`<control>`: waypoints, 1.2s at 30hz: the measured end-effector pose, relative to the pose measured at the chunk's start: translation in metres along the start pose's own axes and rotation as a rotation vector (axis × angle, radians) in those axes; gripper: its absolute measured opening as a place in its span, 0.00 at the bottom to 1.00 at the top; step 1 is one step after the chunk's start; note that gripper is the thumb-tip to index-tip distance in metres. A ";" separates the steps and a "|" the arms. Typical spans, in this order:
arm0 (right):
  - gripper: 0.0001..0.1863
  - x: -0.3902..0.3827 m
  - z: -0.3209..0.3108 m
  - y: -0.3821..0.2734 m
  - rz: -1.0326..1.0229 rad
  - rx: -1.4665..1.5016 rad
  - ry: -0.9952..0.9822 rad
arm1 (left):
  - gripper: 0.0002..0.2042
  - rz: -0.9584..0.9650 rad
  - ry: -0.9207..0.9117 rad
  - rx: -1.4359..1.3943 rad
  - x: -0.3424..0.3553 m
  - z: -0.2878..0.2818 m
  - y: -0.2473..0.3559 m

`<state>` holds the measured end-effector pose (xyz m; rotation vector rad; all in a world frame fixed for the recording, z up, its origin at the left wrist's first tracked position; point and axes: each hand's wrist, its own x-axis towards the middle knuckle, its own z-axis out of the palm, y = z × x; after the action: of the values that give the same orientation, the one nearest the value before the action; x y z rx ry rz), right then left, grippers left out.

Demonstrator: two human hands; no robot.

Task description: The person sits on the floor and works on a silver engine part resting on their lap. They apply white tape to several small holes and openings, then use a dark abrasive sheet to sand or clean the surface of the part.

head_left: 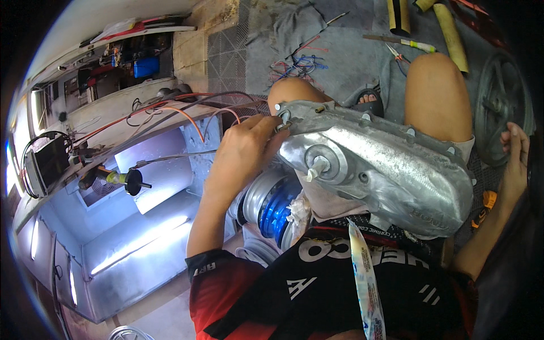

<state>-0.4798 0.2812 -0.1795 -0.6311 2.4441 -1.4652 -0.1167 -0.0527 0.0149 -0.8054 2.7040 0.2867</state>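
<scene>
A silver metal engine casing (385, 164), long and rounded, rests across my lap. A shaft end wrapped in white material (317, 166) sticks up from its round boss, and small white plugs show along its far edge. My left hand (249, 141) is closed at the casing's left end, fingertips at a small metal fitting (283, 127); its thumb is mostly hidden. Off the casing's right side, my right hand (514, 146) is raised with loosely bent fingers, nothing visible in them. Nearest to it is a dark grey spoked wheel (501, 105) on the floor.
Left of my lap lie a silver and blue wheel rim (272, 211) and orange hoses (190, 120). A lit booth (136, 243) stands left. Beyond my knees are a file (399, 43), pliers (396, 54), tangled wires (300, 67) and yellowish tubes (451, 37). An orange tool (484, 207) lies right.
</scene>
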 end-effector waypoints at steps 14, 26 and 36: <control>0.09 -0.008 0.063 0.153 0.317 0.034 -0.249 | 0.08 -0.035 0.486 -0.080 -0.033 -0.014 -0.010; 0.21 0.029 0.235 0.261 0.034 -0.599 -0.357 | 0.08 -0.043 0.763 -0.268 -0.057 0.000 0.021; 0.11 0.054 0.153 0.200 0.018 0.252 -0.113 | 0.13 0.216 0.890 -0.477 -0.044 0.005 0.045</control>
<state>-0.5158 0.2184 -0.4269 -0.6168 2.1299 -1.6470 -0.1055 0.0083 0.0299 -0.9167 3.6411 0.8103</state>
